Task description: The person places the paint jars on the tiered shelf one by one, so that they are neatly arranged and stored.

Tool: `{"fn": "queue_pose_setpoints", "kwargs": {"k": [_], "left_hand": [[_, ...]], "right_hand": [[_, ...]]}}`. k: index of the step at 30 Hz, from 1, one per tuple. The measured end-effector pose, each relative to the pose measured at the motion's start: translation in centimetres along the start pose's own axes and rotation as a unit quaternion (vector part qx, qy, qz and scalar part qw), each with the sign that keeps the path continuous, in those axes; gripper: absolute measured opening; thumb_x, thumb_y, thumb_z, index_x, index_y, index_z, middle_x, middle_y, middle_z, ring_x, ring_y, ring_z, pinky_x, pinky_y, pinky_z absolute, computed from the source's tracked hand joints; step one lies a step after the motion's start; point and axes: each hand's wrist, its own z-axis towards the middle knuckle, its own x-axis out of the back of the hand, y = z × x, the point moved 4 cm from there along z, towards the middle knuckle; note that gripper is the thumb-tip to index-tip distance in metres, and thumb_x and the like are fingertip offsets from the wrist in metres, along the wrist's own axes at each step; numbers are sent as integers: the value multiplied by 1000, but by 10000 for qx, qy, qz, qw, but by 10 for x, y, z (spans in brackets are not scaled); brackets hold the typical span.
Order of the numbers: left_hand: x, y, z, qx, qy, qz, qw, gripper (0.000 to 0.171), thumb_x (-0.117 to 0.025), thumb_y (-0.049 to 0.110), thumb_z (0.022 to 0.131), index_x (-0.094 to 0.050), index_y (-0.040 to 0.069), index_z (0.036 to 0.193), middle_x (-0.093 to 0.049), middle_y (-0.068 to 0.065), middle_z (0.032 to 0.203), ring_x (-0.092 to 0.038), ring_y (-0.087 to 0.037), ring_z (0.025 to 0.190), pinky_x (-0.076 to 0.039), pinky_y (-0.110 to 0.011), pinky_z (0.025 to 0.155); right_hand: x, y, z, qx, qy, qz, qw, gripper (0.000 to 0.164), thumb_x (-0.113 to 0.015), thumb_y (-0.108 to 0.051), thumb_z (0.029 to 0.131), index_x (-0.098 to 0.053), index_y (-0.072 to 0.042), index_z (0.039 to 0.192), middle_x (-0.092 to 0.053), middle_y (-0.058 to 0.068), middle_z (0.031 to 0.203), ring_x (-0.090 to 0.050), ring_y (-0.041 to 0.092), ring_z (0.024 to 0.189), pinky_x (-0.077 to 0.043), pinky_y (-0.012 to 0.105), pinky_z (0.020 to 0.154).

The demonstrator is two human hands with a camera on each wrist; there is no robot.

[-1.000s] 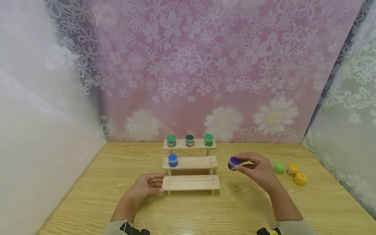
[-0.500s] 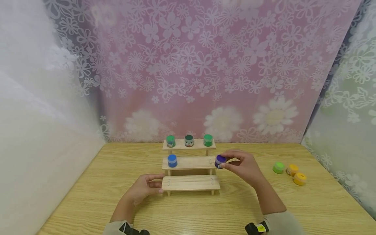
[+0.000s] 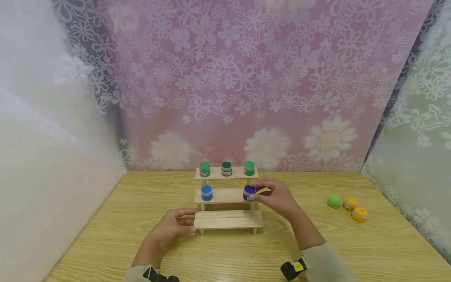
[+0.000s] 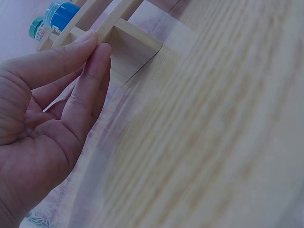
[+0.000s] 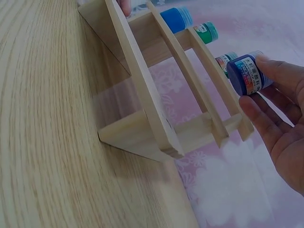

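Note:
My right hand pinches a dark purple paint jar between thumb and fingers, over the right end of the middle step of a three-step wooden stand. In the right wrist view the labelled jar appears slightly apart from the step. At the left end of the lowest step, my left hand grips the board's edge with thumb and fingertips. On the middle step's left end stands a blue paint jar. The top step carries a green jar, a dark green jar and another green jar.
On the table to the right stand a light green jar, an orange-yellow jar and a yellow jar. A pink flowered cloth hangs behind the table, with pale sheets at both sides.
My right hand has carried the purple jar leftward, from beside the stand to over the right end of the middle step. The left hand has kept its hold on the lowest step.

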Motion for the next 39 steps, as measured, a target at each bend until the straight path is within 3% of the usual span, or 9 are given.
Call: {"fn": "queue_pose_setpoints", "kwargs": {"k": [7, 17, 28, 39], "left_hand": [[0, 0, 0, -5, -24, -22, 10000, 66, -76, -2, 82, -45, -11, 140, -67, -21, 112, -66, -25, 101, -56, -32, 80], [0, 0, 1, -13, -50, -41, 10000, 65, -76, -2, 82, -45, -11, 139, -67, -22, 113, -66, -26, 102, -56, -33, 80], [-1, -1, 0, -12, -32, -39, 10000, 66, -76, -3, 82, -45, -11, 139, -67, -22, 113, -66, -26, 102, -56, -33, 79], [-1, 0, 0, -29, -44, -87, 9999, 66, -75, -3, 82, -44, -11, 140, -67, -22, 111, -66, -26, 101, -56, -32, 79]], "right_hand": [[-11, -4, 11, -65, -172, -146, 9997, 31, -78, -16, 85, -72, -8, 115, -65, 7, 116, -63, 24, 101, -55, 28, 81], [-32, -1, 24, -151, -382, -115, 9991, 29, -75, -16, 88, -72, -13, 116, -63, 5, 117, -61, 25, 101, -56, 30, 79], [-52, 2, 34, -239, -178, -123, 9995, 29, -76, -9, 86, -72, -7, 115, -66, 8, 114, -65, 23, 96, -57, 31, 78], [-59, 1, 35, -309, -32, -371, 9988, 28, -76, -6, 85, -73, -7, 113, -67, 6, 112, -66, 20, 93, -56, 31, 79]]}}
